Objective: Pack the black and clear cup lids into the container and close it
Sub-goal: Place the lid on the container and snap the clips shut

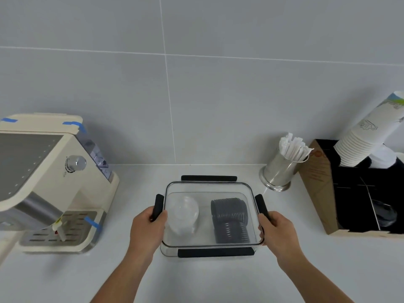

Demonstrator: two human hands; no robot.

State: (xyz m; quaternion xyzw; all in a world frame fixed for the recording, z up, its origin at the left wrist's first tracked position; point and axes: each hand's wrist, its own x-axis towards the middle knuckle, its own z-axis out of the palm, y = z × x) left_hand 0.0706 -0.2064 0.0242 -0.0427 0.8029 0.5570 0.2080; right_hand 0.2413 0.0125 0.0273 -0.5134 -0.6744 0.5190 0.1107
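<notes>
The white counter [65, 278] holds a coffee machine [43, 182] on the left; the clear container [211, 215] sits in the middle with its cover on; inside, clear cup lids [182, 215] lie left and black cup lids [230, 219] right; the left hand [147, 226] and right hand [276, 229] each grip a black side clip; packing looks done, only snapping clips is left.
</notes>
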